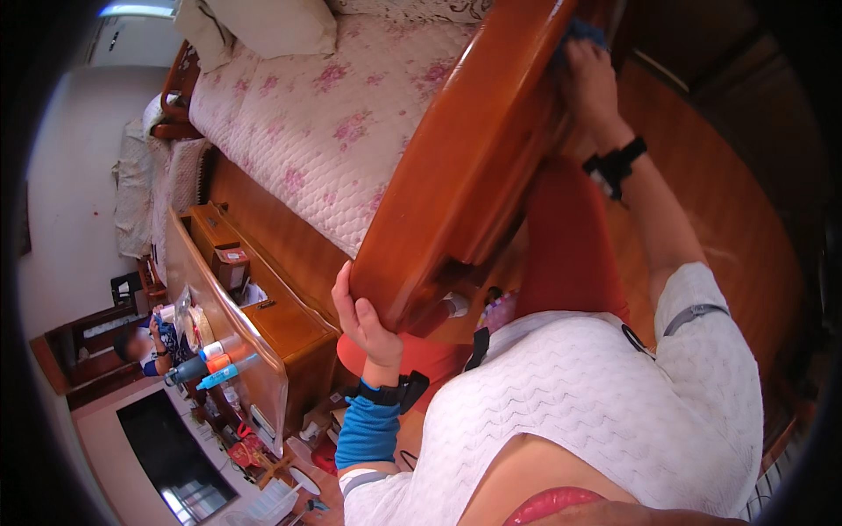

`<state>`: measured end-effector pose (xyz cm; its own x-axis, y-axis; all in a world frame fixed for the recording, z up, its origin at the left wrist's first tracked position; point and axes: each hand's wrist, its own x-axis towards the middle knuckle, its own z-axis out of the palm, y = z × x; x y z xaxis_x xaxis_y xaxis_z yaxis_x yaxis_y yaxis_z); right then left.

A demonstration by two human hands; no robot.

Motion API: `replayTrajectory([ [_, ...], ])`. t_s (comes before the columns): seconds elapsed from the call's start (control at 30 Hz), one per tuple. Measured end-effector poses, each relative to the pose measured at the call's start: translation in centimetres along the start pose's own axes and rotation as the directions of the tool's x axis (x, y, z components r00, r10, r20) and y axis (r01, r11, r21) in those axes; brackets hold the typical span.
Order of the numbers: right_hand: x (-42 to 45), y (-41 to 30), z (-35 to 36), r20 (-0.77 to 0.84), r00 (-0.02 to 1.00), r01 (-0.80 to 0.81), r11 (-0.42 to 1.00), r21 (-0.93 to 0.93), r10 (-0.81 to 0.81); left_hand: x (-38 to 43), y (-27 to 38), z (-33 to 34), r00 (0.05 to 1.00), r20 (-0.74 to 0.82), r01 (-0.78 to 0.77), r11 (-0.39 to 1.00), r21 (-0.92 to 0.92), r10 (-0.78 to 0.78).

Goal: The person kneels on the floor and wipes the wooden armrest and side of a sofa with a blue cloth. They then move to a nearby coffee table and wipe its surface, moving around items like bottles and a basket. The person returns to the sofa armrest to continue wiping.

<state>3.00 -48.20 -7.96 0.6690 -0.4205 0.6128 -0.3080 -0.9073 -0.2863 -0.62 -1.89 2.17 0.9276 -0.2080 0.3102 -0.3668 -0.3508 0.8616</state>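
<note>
A long, glossy wooden armrest [454, 164] runs diagonally through the middle of the view. My left hand [366, 325] grips its near rounded end, with the thumb on the top face and the fingers around the left edge. At the far end, my right hand [590, 82] holds a bunched blue cloth [582, 33] against the armrest's right side. The hand covers part of the cloth. Both wrists wear black bands. Beside the armrest lies a quilted seat cover [316, 112] with pink flowers.
To the left stands a wooden coffee table [283, 335] with bottles [217, 375] on its clear top and an open compartment holding a small box [231, 266]. Another person [154, 342] is beyond it. A television [174, 454] is at lower left. Cushions [276, 26] lie on the seat. Wooden floor [697, 197] extends right.
</note>
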Motion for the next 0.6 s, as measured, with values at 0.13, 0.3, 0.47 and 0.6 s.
replayTrajectory([
  [0.13,-5.4,-9.7,-3.9,0.008,0.997,0.074,0.997,0.007,-0.074,0.0,-0.5,0.2,0.999,-0.034,-0.038,0.998,-0.046,0.037],
  [0.3,-9.6,-15.9,-7.2,0.139,0.957,0.243,0.965,0.101,-0.256,0.2,-0.7,0.5,0.995,-0.046,-0.09,0.995,-0.044,0.088],
  [0.47,-13.1,-19.7,-8.6,0.196,0.861,0.435,0.879,0.192,-0.469,0.6,-0.5,0.6,0.987,-0.072,-0.143,0.99,0.013,0.144],
  [0.6,-14.3,-20.7,-8.8,0.118,0.845,0.488,0.844,0.223,-0.521,0.7,-1.3,0.7,0.977,-0.114,-0.179,0.983,0.024,0.181],
])
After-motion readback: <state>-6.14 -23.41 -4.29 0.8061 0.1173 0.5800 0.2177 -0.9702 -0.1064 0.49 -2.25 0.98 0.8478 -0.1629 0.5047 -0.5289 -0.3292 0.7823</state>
